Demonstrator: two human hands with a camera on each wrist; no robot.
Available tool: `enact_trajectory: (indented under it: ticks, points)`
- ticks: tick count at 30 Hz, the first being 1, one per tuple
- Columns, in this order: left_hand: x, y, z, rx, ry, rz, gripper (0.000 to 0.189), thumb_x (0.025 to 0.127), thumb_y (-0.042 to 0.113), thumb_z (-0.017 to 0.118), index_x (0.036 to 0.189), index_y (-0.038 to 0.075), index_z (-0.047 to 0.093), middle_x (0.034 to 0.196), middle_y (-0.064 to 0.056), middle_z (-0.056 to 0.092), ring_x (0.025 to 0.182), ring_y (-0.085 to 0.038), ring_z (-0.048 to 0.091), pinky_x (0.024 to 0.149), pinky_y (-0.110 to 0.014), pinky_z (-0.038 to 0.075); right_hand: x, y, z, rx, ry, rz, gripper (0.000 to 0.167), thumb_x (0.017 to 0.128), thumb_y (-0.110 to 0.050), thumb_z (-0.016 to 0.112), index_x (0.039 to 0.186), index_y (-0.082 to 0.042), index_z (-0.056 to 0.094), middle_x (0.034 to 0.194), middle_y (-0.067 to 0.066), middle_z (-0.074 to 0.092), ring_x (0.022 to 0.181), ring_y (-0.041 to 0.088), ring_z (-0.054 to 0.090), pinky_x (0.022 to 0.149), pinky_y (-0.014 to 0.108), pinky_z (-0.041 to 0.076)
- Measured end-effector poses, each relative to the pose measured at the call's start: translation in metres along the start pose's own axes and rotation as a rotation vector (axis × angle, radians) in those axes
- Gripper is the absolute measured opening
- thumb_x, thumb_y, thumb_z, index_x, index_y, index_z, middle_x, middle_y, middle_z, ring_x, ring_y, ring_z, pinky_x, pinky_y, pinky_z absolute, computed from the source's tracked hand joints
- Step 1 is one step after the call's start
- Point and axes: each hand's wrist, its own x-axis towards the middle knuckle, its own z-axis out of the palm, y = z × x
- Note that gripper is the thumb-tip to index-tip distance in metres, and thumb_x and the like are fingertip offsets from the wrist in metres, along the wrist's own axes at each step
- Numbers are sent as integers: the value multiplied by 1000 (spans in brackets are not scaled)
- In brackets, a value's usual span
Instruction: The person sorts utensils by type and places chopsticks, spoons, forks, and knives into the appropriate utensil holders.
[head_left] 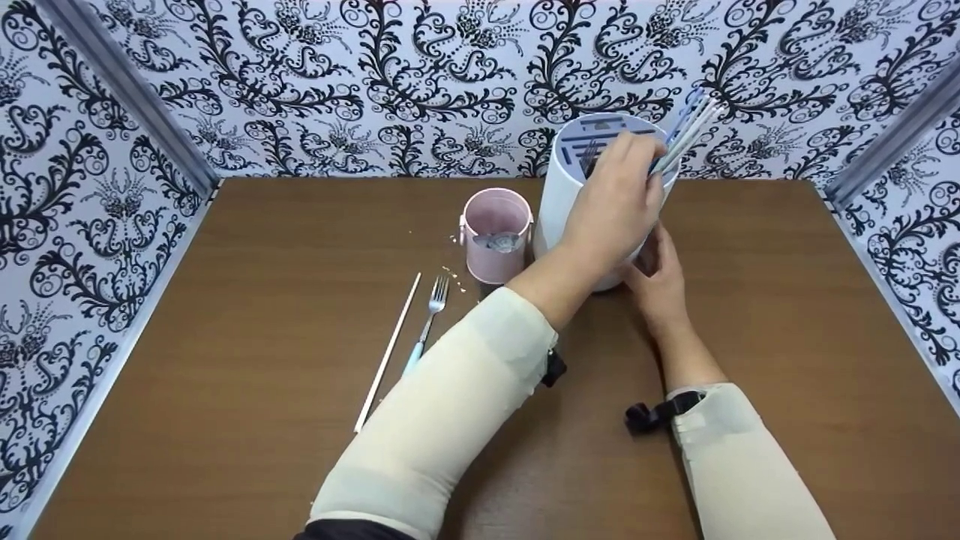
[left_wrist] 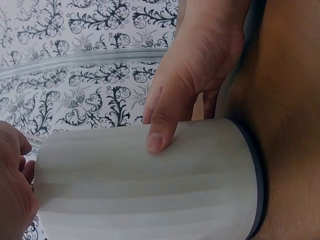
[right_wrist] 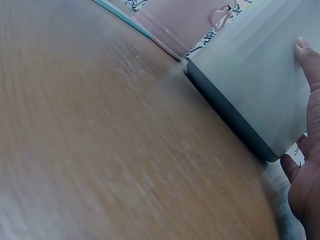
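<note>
Standing upright toward the back of the surface (head_left: 262, 322) is a tall white holder (head_left: 559, 202), slots in its top and a dark base (right_wrist: 225, 115) in the wrist views. Bunch of sticks (head_left: 697, 124), white with some blue, leans out over its right side. Left hand (head_left: 615, 187) is right at the opening, fingers curled in and looking closed around the lower part of those sticks, though the tips are tucked out of sight. Right hand (head_left: 664, 277) has the holder low on its right side, thumb on the front and fingers partly open around the curve, so that's a proper grip

Just left of the holder there's a pink cup (head_left: 495, 262), then a fork (head_left: 435, 304) with a light blue handle partly behind the left sleeve (head_left: 450, 397). One loose white stick (head_left: 390, 349) lies beside it, plus crumbs (head_left: 452, 274) near the cup. Black-and-white patterned wall (head_left: 450, 67) behind everything
</note>
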Motion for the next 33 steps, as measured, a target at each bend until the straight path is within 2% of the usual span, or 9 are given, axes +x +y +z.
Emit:
enact_trajectory:
  ticks: [3, 9, 18, 23, 27, 30, 33]
  points:
    - [-5, 0, 1, -19, 39, 21, 25, 102, 7, 57, 125, 7, 63, 124, -4, 62, 121, -16, 56, 110, -16, 41, -1, 2, 0, 23, -7, 3, 83, 92, -4, 71, 163, -15, 30, 163, 5, 41, 149, 22, 42, 120, 28, 39]
    - [-14, 2, 1, -87, 105, 64, 24, 99, 5, 59, 123, 4, 64, 122, -7, 63, 119, -18, 58, 111, -17, 41, -1, 1, 0, 17, 8, 13, 80, 90, 0, 67, 161, -16, 34, 156, 4, 48, 140, 20, 49, 113, 26, 43]
    - [-30, 3, 0, -122, 128, 82, 24, 98, 5, 61, 123, 4, 63, 121, -8, 63, 117, -19, 60, 112, -17, 41, 1, 1, 1, -13, 32, -9, 71, 90, -3, 71, 155, -11, 42, 141, 4, 55, 126, 16, 53, 103, 21, 47]
    - [-40, 1, 0, -129, 135, 83, 25, 100, 7, 61, 124, 2, 61, 121, -10, 62, 117, -19, 59, 110, -17, 42, 1, 0, -1, -59, 44, 15, 78, 91, -8, 72, 160, -15, 37, 152, 6, 50, 131, 14, 50, 105, 17, 45]
    - [-52, 1, -1, -126, 135, 85, 26, 100, 9, 62, 125, 2, 60, 121, -10, 61, 114, -19, 59, 107, -17, 44, 1, 0, -2, -91, 34, 35, 85, 91, -11, 73, 164, -19, 29, 164, 4, 40, 142, 15, 44, 115, 24, 41]
    - [-63, 0, -2, -118, 139, 83, 27, 100, 11, 62, 126, 2, 60, 121, -10, 62, 113, -19, 60, 105, -17, 46, 1, -1, -2, -128, 35, 48, 87, 92, -15, 74, 165, -21, 28, 166, 1, 39, 144, 15, 43, 120, 29, 38]
    - [-74, -1, -3, -113, 145, 73, 28, 100, 12, 64, 126, 3, 60, 121, -9, 63, 113, -18, 61, 104, -17, 47, 1, -1, -1, -102, 38, 32, 87, 91, -12, 75, 164, -18, 29, 164, 3, 41, 142, 16, 45, 118, 29, 41]
